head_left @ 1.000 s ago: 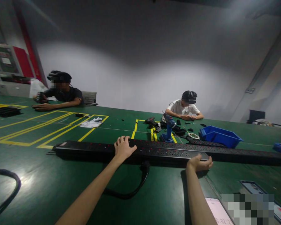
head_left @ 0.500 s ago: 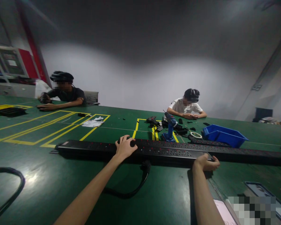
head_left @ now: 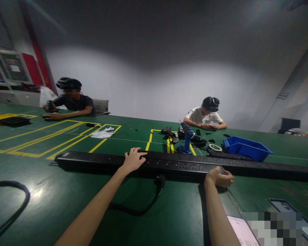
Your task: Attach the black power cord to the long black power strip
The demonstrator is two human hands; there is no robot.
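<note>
Middle of near power strip point(head_left: 174, 166) is partly covered by left hand point(head_left: 135, 160), its right end by right hand point(head_left: 219, 176); contact underneath can't be made out. Far power strip point(head_left: 254, 166) is cut off by right edge, looped cable point(head_left: 27, 195) by left, phone point(head_left: 240, 226) by bottom. Small black parts point(head_left: 200, 142) near drill point(head_left: 187, 135) are too small to be identified.

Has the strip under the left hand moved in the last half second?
Yes, to the left. Against the yellow tape, which is fixed to the table, the strip's left end now lies farther left.
</note>
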